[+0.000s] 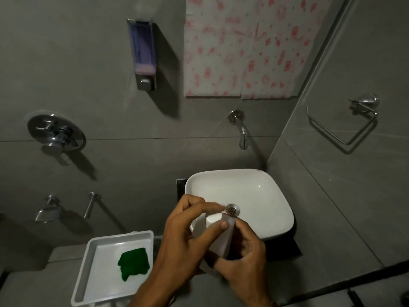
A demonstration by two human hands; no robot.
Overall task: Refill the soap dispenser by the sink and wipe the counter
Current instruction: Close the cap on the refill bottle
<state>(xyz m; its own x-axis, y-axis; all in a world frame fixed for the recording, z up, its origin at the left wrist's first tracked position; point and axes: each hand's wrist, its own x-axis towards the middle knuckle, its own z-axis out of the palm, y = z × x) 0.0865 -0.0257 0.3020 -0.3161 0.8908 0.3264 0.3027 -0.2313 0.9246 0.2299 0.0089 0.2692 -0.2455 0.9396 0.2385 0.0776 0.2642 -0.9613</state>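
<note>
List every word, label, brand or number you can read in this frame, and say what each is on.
No text here is legible.
Pink-printed sheet on the wall: some marks look like lettering, but they are too blurred to read.
Soap dispenser: no label is visible.
White container held by the left hand and right hand: no print is visible on the faces shown.

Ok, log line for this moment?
left hand: pinches refill top | right hand: grips refill | dispenser: soap low | cloth: in tray
</note>
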